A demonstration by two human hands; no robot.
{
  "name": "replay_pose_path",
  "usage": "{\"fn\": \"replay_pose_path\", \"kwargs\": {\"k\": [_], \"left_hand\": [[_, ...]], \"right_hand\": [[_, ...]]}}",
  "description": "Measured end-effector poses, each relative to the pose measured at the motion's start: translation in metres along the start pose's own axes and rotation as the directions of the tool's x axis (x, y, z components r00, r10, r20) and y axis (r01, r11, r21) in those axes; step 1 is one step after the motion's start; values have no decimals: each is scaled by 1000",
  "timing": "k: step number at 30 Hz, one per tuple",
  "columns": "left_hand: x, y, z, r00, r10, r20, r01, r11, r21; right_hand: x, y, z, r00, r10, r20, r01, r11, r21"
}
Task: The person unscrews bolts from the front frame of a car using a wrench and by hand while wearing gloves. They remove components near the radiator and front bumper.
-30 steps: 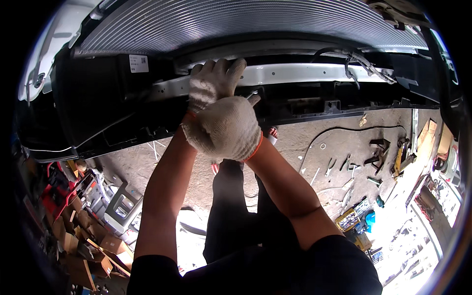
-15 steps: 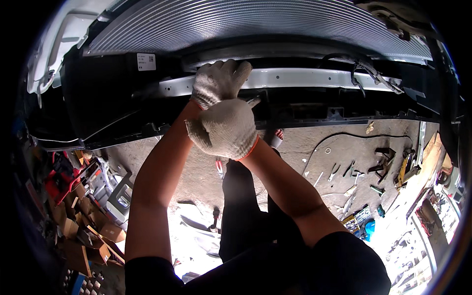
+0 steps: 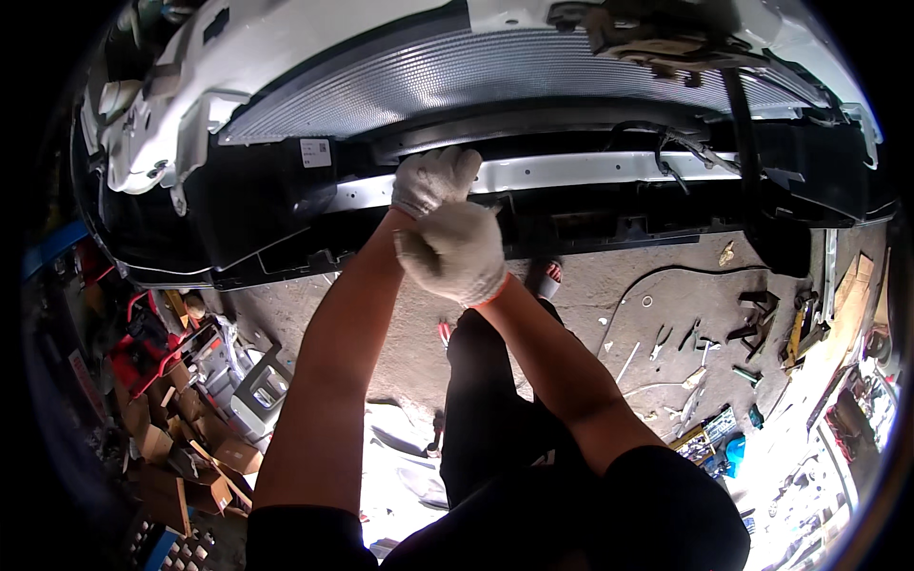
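Both my hands wear off-white knit gloves at the front of a vehicle with its bumper cover off. My left hand (image 3: 436, 181) is curled over the silver metal crossbeam (image 3: 562, 169), its fingertips hidden behind the far edge. Just nearer and below, my right hand (image 3: 455, 251) is closed, with its back toward me. A small grey tip pokes out beside its knuckles; what the fingers hold is hidden. Behind the beam stands the finned radiator (image 3: 400, 90). Along the near side runs a black plastic lower panel (image 3: 628, 228).
A wiring bundle (image 3: 690, 147) hangs over the beam's right part. Pliers (image 3: 661, 341) and other hand tools lie on the concrete floor at right, near a thin black hose (image 3: 619, 300). Cardboard boxes (image 3: 228, 455) and a red frame (image 3: 143, 347) crowd the left.
The view has shifted, so the vehicle's front sits lower and more of its white body shows. Both hands keep nearly the same place at the beam; the right hand's grip looks unchanged.
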State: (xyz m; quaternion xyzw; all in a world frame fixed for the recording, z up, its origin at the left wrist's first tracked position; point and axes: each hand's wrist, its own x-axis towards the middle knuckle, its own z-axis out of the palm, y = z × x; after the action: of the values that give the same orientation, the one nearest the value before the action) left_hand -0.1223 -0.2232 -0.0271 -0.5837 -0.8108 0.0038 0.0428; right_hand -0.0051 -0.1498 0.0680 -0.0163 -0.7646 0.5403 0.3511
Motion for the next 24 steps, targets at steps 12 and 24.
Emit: {"fn": "replay_pose_path", "kwargs": {"k": [12,24], "left_hand": [[12,14,-35,998,-47,-39,37,972,-232],[6,6,-16,999,-29,32,31,997,-64]], "right_hand": [[-11,26,-63,747,608,-270,-387,728,566],[-10,8,-24,970,11,-242,-28,997,-69]]}}
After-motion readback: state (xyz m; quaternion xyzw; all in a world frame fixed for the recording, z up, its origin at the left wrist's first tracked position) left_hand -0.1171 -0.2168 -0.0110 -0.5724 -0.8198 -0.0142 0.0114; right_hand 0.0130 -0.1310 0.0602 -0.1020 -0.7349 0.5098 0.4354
